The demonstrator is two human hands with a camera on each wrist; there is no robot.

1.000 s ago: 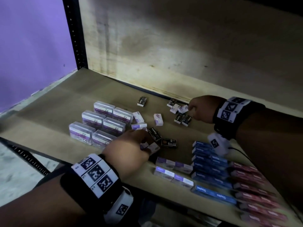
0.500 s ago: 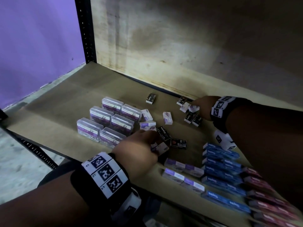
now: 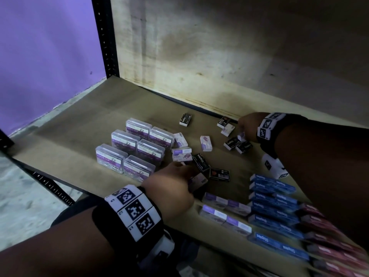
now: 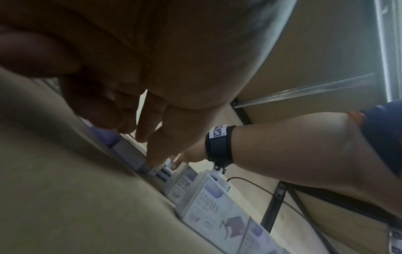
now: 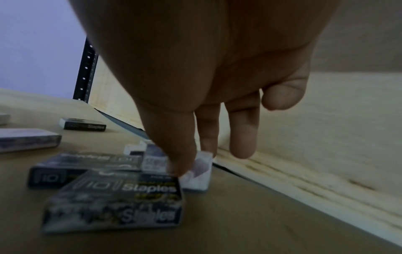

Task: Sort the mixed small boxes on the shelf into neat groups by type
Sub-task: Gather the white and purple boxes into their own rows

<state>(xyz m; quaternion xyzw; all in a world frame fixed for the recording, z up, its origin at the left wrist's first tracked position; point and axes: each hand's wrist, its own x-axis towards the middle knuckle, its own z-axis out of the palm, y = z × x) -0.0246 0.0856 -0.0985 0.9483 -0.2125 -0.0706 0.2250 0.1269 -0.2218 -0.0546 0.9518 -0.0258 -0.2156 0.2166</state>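
On the wooden shelf (image 3: 83, 128) my left hand (image 3: 187, 179) reaches in near the front and grips a small purple-white box (image 3: 198, 181); its fingers (image 4: 150, 123) curl down onto the box (image 4: 126, 147). At the back of the shelf my right hand (image 3: 242, 131) pinches a small white-purple box (image 5: 201, 171) between thumb (image 5: 178, 161) and forefinger, beside two small black Staples boxes (image 3: 237, 144). More black boxes (image 3: 201, 162) and white-purple boxes (image 3: 206, 143) lie loose in the middle.
Clear paper-clip boxes (image 3: 131, 148) stand grouped at the left. Long purple-white boxes (image 3: 225, 212), blue Staples boxes (image 3: 273, 196) and red boxes (image 3: 329, 236) lie in rows at the front right. The back board (image 3: 219, 56) and a black upright post (image 3: 103, 37) bound the shelf.
The head view has shifted, so everything sits further right in the picture. Both hands stay at the same boxes; the right hand's small white box now lies closer to the two black ones.
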